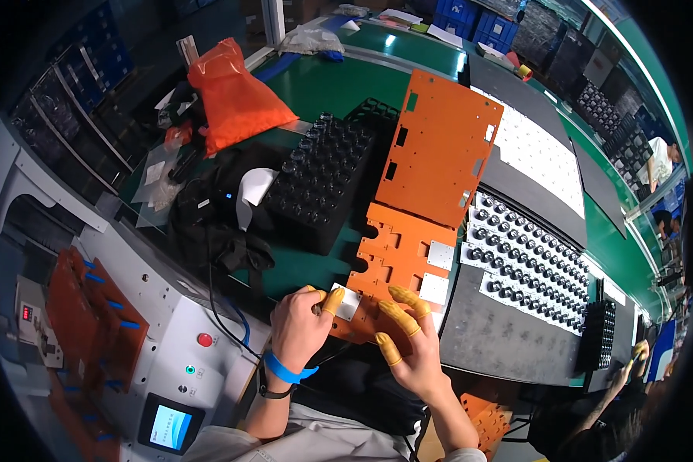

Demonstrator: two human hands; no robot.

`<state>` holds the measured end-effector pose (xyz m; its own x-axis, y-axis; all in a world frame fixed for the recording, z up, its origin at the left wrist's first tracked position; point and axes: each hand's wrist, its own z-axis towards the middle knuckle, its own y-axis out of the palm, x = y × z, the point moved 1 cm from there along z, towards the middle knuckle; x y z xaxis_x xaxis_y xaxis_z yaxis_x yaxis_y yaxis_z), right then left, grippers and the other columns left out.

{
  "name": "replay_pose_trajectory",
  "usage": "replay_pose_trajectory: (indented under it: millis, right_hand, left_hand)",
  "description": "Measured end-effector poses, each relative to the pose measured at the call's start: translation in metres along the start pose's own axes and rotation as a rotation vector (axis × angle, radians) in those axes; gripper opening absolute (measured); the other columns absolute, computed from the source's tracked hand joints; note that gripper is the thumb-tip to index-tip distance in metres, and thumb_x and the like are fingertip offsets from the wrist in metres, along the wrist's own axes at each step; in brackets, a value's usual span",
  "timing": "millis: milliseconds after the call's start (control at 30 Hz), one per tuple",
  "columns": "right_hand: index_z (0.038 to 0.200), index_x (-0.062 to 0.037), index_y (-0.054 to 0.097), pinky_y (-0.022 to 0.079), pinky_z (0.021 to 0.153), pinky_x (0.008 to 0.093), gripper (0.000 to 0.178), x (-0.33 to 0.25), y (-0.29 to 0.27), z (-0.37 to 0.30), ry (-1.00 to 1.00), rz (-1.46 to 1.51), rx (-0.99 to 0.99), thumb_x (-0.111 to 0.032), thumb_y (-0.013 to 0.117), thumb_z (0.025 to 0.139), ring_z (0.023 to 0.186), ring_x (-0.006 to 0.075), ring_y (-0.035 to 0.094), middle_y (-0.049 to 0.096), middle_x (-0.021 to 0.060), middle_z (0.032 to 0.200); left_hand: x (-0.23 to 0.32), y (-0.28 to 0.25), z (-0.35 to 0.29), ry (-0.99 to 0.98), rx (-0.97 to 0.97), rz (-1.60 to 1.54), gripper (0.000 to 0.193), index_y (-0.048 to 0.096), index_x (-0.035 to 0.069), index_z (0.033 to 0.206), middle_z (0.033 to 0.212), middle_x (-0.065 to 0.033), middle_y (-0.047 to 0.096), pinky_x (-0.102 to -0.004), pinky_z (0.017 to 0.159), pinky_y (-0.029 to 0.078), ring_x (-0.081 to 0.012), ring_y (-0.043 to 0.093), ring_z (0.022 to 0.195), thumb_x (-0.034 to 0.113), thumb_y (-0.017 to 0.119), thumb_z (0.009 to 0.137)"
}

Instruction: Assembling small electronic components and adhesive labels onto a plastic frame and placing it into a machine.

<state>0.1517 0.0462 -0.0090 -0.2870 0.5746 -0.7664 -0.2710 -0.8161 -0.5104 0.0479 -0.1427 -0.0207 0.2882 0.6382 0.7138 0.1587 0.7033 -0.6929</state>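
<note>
An orange fixture [389, 262] with cut-outs lies in front of me, its hinged orange lid [439, 150] raised at the far side. Yellow finger cots cover fingertips on both hands. My left hand [299, 329] is closed at the fixture's near left, thumb and forefinger on the edge of a small white square plate [349, 303]. Over the near right part, my right hand [417, 358] has its fingers apart and holds nothing I can see. Two more square plates, an upper one [440, 255] and a lower one [433, 288], sit along the fixture's right side.
Left of the fixture stands a black tray [316, 181] of clear round parts; behind it is an orange bag [239, 100]. White boards with rows of dark lenses [527, 254] lie on a black mat [485, 331] at right. A machine [150, 308] borders my left. A co-worker's hand [631, 362] shows far right.
</note>
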Motion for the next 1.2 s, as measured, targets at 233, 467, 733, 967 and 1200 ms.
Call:
replay_pose_trajectory:
  millis: [233,467,733,967,1200]
  right_hand:
    - [0.136,-0.003,0.062,0.049,0.105,0.0445,0.051,0.004,-0.001,-0.003,0.015,0.016,0.016,-0.004,0.076,0.088,0.127,0.0376,0.056,0.05,0.0219,0.147]
    - [0.136,-0.0027,0.062,0.049,0.104,0.0444,0.05,0.007,0.001,-0.004,0.019,0.027,0.022,-0.002,0.075,0.087,0.127,0.0379,0.057,0.051,0.0217,0.145]
    - [0.134,-0.0046,0.064,0.048,0.105,0.0463,0.049,-0.001,-0.008,0.005,0.009,-0.041,0.008,-0.004,0.076,0.087,0.129,0.0389,0.055,0.05,0.0221,0.146]
    - [0.138,-0.0013,0.057,0.035,0.117,0.0447,0.054,0.031,-0.046,0.071,-0.001,-0.189,0.438,-0.004,0.074,0.087,0.139,0.0347,0.047,0.055,0.0181,0.142]
    - [0.14,0.0027,0.053,0.049,0.09,0.0308,0.054,0.142,-0.104,0.168,0.443,0.109,0.509,-0.034,0.066,0.103,0.106,0.019,0.062,0.065,0.0118,0.118]
  left_hand:
    - [-0.006,0.001,0.001,0.022,0.0,-0.037,0.011,0.065,-0.003,0.079,0.079,-0.0172,0.064,-0.0481,0.062,0.047,-0.0407,0.062,0.072,0.007,0.07,0.082]
    - [0.013,0.011,0.001,0.003,-0.009,0.007,0.018,0.063,-0.002,0.077,0.079,-0.0163,0.064,-0.0482,0.063,0.048,-0.0409,0.063,0.074,0.012,0.072,0.085]
    - [0.005,0.013,0.004,0.019,-0.073,0.047,0.015,0.071,-0.002,0.088,0.09,-0.0171,0.07,-0.0507,0.071,0.054,-0.0417,0.067,0.084,0.013,0.071,0.084]
    - [0.004,0.006,0.006,-0.014,-0.158,0.081,0.019,0.074,-0.003,0.095,0.095,-0.0212,0.072,-0.051,0.078,0.055,-0.0427,0.068,0.09,0.011,0.066,0.086]
    - [0.011,0.008,0.005,0.049,-0.12,0.078,0.018,0.073,-0.003,0.091,0.087,-0.0246,0.071,-0.0535,0.076,0.056,-0.0442,0.069,0.085,0.01,0.062,0.088]
